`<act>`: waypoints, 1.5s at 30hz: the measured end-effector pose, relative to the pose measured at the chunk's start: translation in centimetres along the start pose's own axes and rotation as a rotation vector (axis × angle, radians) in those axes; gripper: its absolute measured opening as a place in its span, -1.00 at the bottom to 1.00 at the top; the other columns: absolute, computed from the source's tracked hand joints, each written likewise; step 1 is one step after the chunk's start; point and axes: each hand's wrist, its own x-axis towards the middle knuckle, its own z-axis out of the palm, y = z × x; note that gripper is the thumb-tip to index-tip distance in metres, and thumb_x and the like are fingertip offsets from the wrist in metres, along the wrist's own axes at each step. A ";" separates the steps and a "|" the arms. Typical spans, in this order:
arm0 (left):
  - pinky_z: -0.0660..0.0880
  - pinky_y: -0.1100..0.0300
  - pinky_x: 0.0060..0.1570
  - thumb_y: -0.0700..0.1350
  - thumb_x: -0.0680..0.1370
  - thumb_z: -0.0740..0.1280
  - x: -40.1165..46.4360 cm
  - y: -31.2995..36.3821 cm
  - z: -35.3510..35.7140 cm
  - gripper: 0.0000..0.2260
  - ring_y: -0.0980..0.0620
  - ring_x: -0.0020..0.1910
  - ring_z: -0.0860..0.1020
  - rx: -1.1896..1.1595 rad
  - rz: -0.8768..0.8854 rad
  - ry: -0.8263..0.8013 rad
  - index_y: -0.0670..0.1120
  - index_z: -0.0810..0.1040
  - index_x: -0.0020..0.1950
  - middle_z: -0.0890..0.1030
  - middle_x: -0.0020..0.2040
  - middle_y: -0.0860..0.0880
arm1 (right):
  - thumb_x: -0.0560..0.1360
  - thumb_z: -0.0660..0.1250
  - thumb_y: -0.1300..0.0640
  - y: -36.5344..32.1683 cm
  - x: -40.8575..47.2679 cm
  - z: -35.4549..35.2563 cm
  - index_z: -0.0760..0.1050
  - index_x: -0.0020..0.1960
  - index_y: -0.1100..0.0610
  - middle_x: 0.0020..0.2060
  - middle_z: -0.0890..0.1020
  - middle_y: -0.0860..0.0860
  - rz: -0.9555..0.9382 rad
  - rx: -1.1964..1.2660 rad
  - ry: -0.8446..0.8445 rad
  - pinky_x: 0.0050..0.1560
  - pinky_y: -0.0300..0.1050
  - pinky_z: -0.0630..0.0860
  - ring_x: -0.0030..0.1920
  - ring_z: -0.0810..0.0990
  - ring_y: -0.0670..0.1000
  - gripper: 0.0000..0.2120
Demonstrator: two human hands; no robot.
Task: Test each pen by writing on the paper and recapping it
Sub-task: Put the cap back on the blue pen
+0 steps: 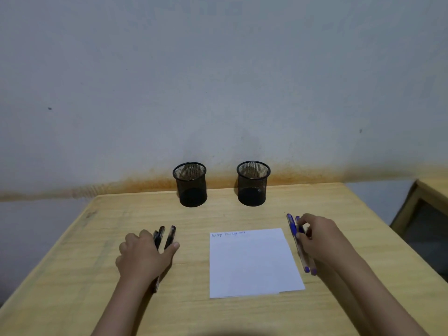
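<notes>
A white sheet of paper lies on the wooden table, with a short line of blue writing along its top edge. Left of it lie a few capped black pens. My left hand covers their lower halves, fingers curled over them and thumb against the rightmost one. Right of the paper lie capped blue pens, side by side. My right hand holds them near their upper ends with curled fingers. Their lower ends stick out below the wrist.
Two black mesh pen cups stand at the back of the table by the wall; no pens show inside. A second piece of wooden furniture stands off the right edge.
</notes>
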 end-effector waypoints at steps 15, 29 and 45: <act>0.39 0.15 -0.35 0.12 0.51 0.26 0.8 -0.3 1.2 -0.71 -0.03 -0.25 0.49 -0.155 0.128 0.041 -0.11 0.41 -0.09 0.44 -0.17 -0.05 | 0.39 0.38 0.08 -1.6 3.2 2.4 0.46 -0.22 0.20 -0.38 0.52 0.06 0.203 0.008 -0.010 -0.42 -0.16 0.32 -0.34 0.50 0.03 -0.80; 0.44 0.14 -0.30 -0.11 0.61 0.18 1.7 2.1 -4.0 -0.92 0.03 -0.23 0.50 -0.535 0.121 -0.247 -0.11 0.38 -0.03 0.53 -0.15 -0.10 | 0.46 0.39 0.25 -4.0 5.0 -4.0 0.50 -0.19 0.27 -0.39 0.50 0.11 0.173 0.451 -0.151 -0.33 -0.14 0.47 -0.39 0.49 0.07 -0.89; 0.53 0.24 -0.03 -0.21 0.62 0.15 12.3 13.5 -7.1 -0.96 0.10 -0.01 0.61 -1.349 0.414 0.264 -0.12 0.32 0.06 0.60 -0.06 -0.02 | 0.51 0.30 0.27 -12.1 13.7 -4.4 0.42 -0.13 0.11 -0.15 0.66 0.16 -0.149 0.989 0.401 -0.11 0.01 0.64 -0.11 0.68 0.02 -0.90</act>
